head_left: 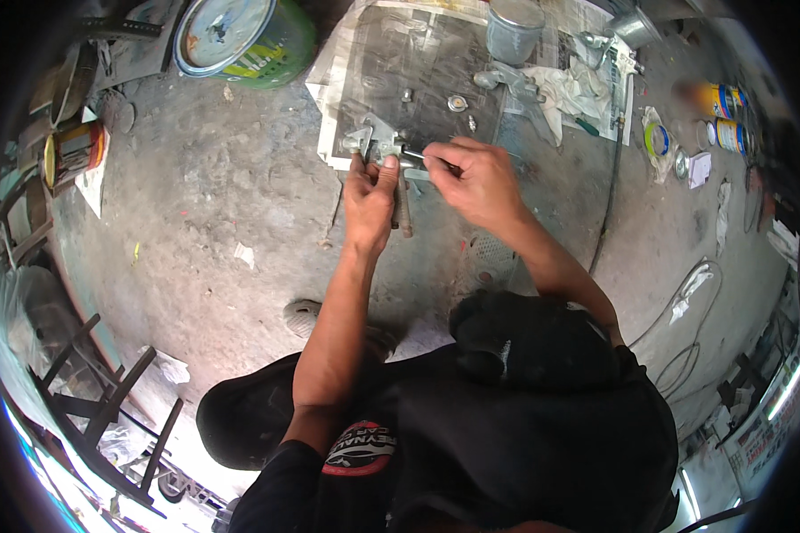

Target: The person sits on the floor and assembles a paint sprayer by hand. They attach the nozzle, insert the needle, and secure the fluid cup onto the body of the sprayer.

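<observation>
My left hand [370, 197] is closed on a silver metal spray gun [379, 135], its thumb pressed against the body. My right hand [478, 178] pinches a thin dark rod-like tool [412, 155], whose tip meets the right side of the gun. Whether the tip is inside it I cannot tell. Just beyond my hands, a round metal ring-shaped part [457, 103] and a small metal fitting [471, 123] lie on a dark, stained sheet over newspaper [333, 115]. Another small fitting [407, 94] rests to their left.
A metal cup [514, 35], a second spray gun [508, 82] and a white rag [580, 92] are at the far right of the newspaper. A large paint bucket [280, 49] stands far left. Paint cans [731, 135] and a dark hose [610, 195] lie to the right.
</observation>
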